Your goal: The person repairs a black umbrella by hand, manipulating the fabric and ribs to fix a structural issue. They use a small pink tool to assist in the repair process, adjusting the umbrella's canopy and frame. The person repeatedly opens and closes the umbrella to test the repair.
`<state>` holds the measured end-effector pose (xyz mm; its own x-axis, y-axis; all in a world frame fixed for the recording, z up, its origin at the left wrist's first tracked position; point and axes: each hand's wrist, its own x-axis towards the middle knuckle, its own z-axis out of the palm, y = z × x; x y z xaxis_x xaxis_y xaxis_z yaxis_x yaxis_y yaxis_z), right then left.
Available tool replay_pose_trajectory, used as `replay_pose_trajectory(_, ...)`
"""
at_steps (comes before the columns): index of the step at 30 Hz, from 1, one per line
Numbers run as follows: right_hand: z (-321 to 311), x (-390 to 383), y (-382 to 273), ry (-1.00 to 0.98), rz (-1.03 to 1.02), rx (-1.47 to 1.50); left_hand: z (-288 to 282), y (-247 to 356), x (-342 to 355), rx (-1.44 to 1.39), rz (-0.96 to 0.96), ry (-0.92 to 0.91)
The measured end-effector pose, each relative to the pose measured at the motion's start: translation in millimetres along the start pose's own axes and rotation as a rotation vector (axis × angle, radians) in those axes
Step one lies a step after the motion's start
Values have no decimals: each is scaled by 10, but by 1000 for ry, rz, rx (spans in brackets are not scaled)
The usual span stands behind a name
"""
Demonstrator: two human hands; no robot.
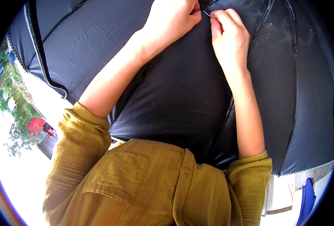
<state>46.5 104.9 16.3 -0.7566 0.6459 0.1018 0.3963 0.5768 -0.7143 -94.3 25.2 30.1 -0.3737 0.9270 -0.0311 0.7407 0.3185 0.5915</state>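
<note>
A large open black umbrella (178, 98) spreads in front of me, its thin ribs (265, 19) running along the cloth. My left hand (174, 17) is closed near the top edge of the view, its fingertips pinched by a dark rib; what lies between them is hidden. Just to its right my right hand (231, 34) pinches a thin, shiny, needle-like piece (206, 13) that points toward the left fingertips. The two hands are close together, with a small gap between their fingers.
A black ribbed rod or cord (38, 49) with a curved end hangs at the upper left. Checkered trim (306, 168) borders the umbrella. Green plants (20, 101) and a red object (35, 124) show beyond its left side, blue cloth (307, 199) at the lower right.
</note>
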Motion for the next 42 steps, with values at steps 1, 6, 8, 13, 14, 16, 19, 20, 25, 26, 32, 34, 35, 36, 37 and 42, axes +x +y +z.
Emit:
replay_pose_trajectory(1, 7, -5, 0, 5, -13, -15, -3, 3, 3, 7, -4, -14)
replay_pose_trajectory(6, 16, -1, -9, 12, -1, -13, -21, 60, 9, 51, -81, -41)
replay_pose_trajectory(8, 7, 6, -19, 11, 6, -13, -21, 90, 16, 57, -113, -21)
replay_pose_trajectory(13, 11, 8, 14, 12, -1, -13, -14, 74, 34, 40, -149, -45)
replay_pose_trajectory(14, 13, 7, 15, 13, -4, -19, -8, 76, 33, 41, -162, -53)
replay_pose_trajectory(16, 15, 10, 11, 17, -12, -30, -28, 92, 27, 16, -164, -54)
replay_pose_trajectory(19, -17, -10, 19, -6, 21, 8, -27, 98, 38, 12, -172, -57)
replay_pose_trajectory(20, -25, -2, 7, 6, 13, 14, -24, 97, 38, 17, -181, -55)
replay_pose_trajectory(25, -128, 96, -163, 38, -30, 58, 4, 84, 44, 56, -196, -42)
replay_pose_trajectory(26, -125, 98, -164, 32, -22, 42, -3, 82, 46, 61, -193, -40)
replay_pose_trajectory(32, -103, 97, -164, 13, -7, 17, 13, 58, 33, 64, -147, 7)
replay_pose_trajectory(34, -90, 94, -159, 12, -8, 11, 14, 48, 31, 60, -148, 0)
replay_pose_trajectory(35, -88, 94, -162, 13, -9, 9, 14, 44, 29, 57, -149, -3)
replay_pose_trajectory(36, -85, 95, -165, 15, -9, 8, 13, 41, 27, 50, -149, 0)
replay_pose_trajectory(37, -82, 96, -168, 16, -9, 6, 12, 39, 24, 44, -148, 3)
replay_pose_trajectory(42, 28, 61, -111, 33, -25, -6, 26, 65, -3, 38, -172, 30)
